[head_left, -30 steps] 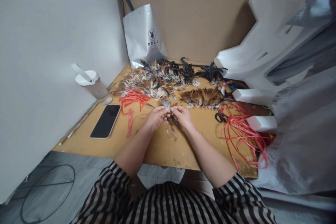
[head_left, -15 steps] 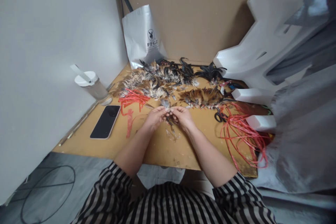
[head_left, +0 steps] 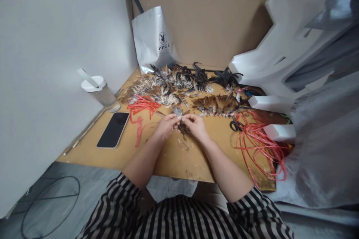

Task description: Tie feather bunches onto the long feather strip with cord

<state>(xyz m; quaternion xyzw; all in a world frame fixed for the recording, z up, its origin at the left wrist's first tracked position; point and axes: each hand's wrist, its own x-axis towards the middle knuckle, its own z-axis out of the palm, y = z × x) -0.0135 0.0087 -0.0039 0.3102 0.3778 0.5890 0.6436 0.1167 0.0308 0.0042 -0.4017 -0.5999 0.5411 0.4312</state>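
Note:
My left hand (head_left: 167,125) and my right hand (head_left: 195,125) meet above the middle of the table, thumbs and fingers pinched close together. Between them is a small feather (head_left: 177,111), grey and fluffy at its top; both hands appear closed on it, though the fingertips partly cover it. Loose brown feathers (head_left: 183,140) lie on the table just under my hands. Beyond them stretches a heap of brown, black and pale feathers (head_left: 168,82). A row of brown feathers (head_left: 217,104) lies to the right of that, past my right hand.
Red plastic strips (head_left: 144,104) lie left of my hands, more red strips (head_left: 259,142) at the right beside black-handled scissors (head_left: 235,124). A phone (head_left: 113,130) and a lidded cup (head_left: 101,91) stand left. A silver bag (head_left: 153,37) leans behind; white foam pieces (head_left: 280,133) jut in right.
My right hand's fingers have shifted slightly at the feather. The rest of the scene looks the same apart from a slight camera shift.

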